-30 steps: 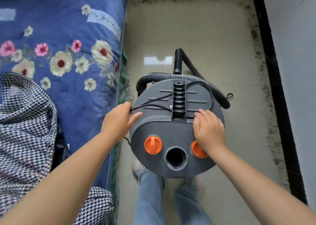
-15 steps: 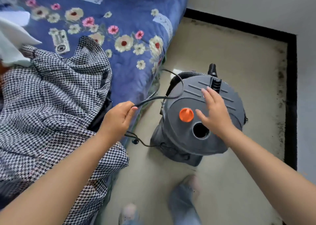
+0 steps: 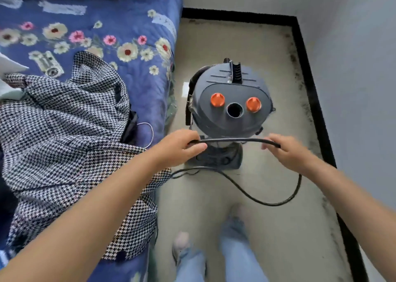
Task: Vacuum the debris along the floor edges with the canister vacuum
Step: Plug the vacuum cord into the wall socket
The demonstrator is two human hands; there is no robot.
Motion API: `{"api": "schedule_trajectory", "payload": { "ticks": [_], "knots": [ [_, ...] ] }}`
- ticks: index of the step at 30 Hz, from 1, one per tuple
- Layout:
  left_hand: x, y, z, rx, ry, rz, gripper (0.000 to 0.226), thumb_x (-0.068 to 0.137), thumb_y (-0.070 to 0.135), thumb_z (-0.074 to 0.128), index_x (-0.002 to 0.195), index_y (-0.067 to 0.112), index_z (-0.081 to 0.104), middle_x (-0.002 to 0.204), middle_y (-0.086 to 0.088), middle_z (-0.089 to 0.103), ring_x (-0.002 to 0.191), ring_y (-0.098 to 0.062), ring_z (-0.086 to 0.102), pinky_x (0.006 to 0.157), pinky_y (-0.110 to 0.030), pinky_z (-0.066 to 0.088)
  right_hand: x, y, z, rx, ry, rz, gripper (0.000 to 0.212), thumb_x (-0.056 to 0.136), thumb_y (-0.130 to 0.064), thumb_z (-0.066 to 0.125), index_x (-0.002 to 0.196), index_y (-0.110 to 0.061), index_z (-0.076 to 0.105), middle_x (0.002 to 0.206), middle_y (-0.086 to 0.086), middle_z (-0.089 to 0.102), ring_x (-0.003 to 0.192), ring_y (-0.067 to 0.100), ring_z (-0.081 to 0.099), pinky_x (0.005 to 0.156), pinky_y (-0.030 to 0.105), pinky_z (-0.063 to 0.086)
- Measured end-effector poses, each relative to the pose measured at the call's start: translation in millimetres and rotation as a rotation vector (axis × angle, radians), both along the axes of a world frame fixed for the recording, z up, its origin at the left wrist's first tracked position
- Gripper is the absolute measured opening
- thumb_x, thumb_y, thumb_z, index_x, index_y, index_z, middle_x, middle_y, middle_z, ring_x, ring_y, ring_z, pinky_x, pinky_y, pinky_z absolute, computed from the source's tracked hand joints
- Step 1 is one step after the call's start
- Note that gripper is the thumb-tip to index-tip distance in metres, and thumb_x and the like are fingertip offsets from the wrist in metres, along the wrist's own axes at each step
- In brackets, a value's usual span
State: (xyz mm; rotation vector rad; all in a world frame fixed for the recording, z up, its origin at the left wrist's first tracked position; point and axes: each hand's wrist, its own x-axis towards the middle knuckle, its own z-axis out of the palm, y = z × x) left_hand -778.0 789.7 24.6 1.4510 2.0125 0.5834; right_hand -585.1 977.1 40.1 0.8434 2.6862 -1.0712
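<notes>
Left hand (image 3: 180, 148) gripping black cord (image 3: 231, 140), right hand (image 3: 287, 151) pinching its other end, stretching it before grey vacuum (image 3: 231, 102), no writing legible

Grey canister vacuum (image 3: 230, 102) stands on the floor just right of the bed (image 3: 128, 20). In front of the vacuum, left hand (image 3: 177, 148) grips black power cord (image 3: 231, 140); right hand (image 3: 289, 151) holds its other end, rest looping down. Dark debris (image 3: 300, 84) right of the vacuum along the black baseboard (image 3: 308, 72).

no readable text, pale patches on bedspread (image 3: 90, 31) too blurred
</notes>
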Motion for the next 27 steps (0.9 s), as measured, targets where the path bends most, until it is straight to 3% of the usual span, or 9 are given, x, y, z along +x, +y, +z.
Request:
{"api": "schedule_trajectory", "payload": {
  "ticks": [3, 5, 9, 13, 16, 19, 22, 26, 27],
  "knots": [
    [17.0, 31.5, 13.0, -0.104, 0.011, 0.008, 0.034, 0.092, 0.017, 0.052, 0.062, 0.023, 0.037, 0.062, 0.008, 0.040, 0.070, -0.019, 0.041, 0.055, -0.021, 0.029, 47.4, 18.3, 25.6, -0.058, 0.079, -0.220, 0.020, 0.095, 0.001, 0.043, 0.083, -0.008, 0.056, 0.050, -0.006, 0.035, 0.042, -0.002, 0.047, 0.047, 0.011, 0.034],
    [28.4, 54.7, 23.8, -0.130, 0.024, -0.035, 0.026, 0.093, 0.018, 0.053, 0.068, 0.019, 0.047, 0.065, 0.005, 0.046, 0.072, -0.017, 0.044, 0.057, -0.015, 0.032, 85.4, 33.9, 35.3, -0.174, 0.166, -0.393, 0.028, 0.098, -0.002, 0.038, 0.077, -0.010, 0.055, 0.045, -0.005, 0.037, 0.037, 0.004, 0.042, 0.045, 0.012, 0.033],
    [65.2, 107.4, 45.6, -0.146, 0.124, -0.092, 0.017, 0.092, 0.021, 0.055, 0.089, 0.008, 0.065, 0.080, -0.001, 0.046, 0.082, -0.017, 0.043, 0.065, -0.024, 0.029, 171.1, 66.1, 49.6, -0.254, 0.259, -0.655, 0.032, 0.099, -0.004, 0.037, 0.075, -0.013, 0.057, 0.043, -0.004, 0.035, 0.036, 0.004, 0.036, 0.045, 0.015, 0.034],
    [136.7, 177.6, 75.5, -0.227, 0.057, -0.065, 0.015, 0.098, 0.020, 0.043, 0.084, 0.018, 0.048, 0.079, -0.004, 0.054, 0.073, -0.020, 0.050, 0.063, -0.028, 0.037, 235.4, 98.0, 73.0, -0.178, 0.199, -0.653, 0.026, 0.097, -0.012, 0.045, 0.076, -0.015, 0.060, 0.050, -0.001, 0.039, 0.045, 0.010, 0.041, 0.055, 0.021, 0.036],
    [189.6, 234.1, 106.5, -0.105, 0.043, -0.018, 0.018, 0.098, 0.021, 0.043, 0.090, 0.011, 0.056, 0.075, -0.004, 0.061, 0.078, -0.026, 0.061, 0.076, -0.038, 0.050, 264.6, 128.9, 90.0, -0.144, 0.185, -0.606, 0.020, 0.094, -0.017, 0.053, 0.075, -0.017, 0.059, 0.058, -0.001, 0.042, 0.052, 0.014, 0.043, 0.054, 0.019, 0.040],
    [231.8, 282.9, 138.5, 0.033, -0.030, 0.048, 0.013, 0.096, 0.015, 0.047, 0.088, 0.010, 0.056, 0.078, -0.005, 0.061, 0.078, -0.026, 0.062, 0.078, -0.034, 0.052, 287.2, 160.6, 114.0, -0.150, 0.231, -0.513, 0.011, 0.093, -0.019, 0.054, 0.086, -0.023, 0.061, 0.062, -0.009, 0.050, 0.056, 0.006, 0.046, 0.057, 0.018, 0.039],
    [262.9, 317.7, 162.9, 0.117, -0.389, 0.299, 0.023, 0.093, 0.000, 0.043, 0.076, 0.012, 0.053, 0.080, -0.011, 0.059, 0.071, -0.021, 0.060, 0.078, -0.028, 0.053, 306.8, 187.4, 137.5, -0.187, 0.313, -0.467, 0.012, 0.093, -0.023, 0.052, 0.090, -0.021, 0.064, 0.045, -0.017, 0.042, 0.043, 0.000, 0.037, 0.049, 0.011, 0.033],
    [275.0, 355.7, 179.5, 0.282, -1.255, 0.822, 0.024, 0.086, -0.006, 0.032, 0.070, 0.003, 0.047, 0.069, -0.012, 0.048, 0.056, -0.020, 0.056, 0.059, -0.024, 0.056, 316.2, 224.7, 154.6, -0.171, 0.349, -0.409, 0.019, 0.094, -0.018, 0.050, 0.082, -0.014, 0.065, 0.041, -0.014, 0.036, 0.040, 0.003, 0.032, 0.047, 0.010, 0.030],
    [273.2, 368.1, 177.8, 0.330, -1.331, 0.922, 0.021, 0.086, -0.006, 0.035, 0.071, 0.003, 0.046, 0.069, -0.012, 0.046, 0.056, -0.019, 0.053, 0.053, -0.022, 0.055, 315.2, 235.8, 152.4, -0.154, 0.329, -0.398, 0.021, 0.093, -0.017, 0.051, 0.079, -0.014, 0.065, 0.044, -0.013, 0.036, 0.041, 0.003, 0.032, 0.048, 0.011, 0.031]
  ]
}}
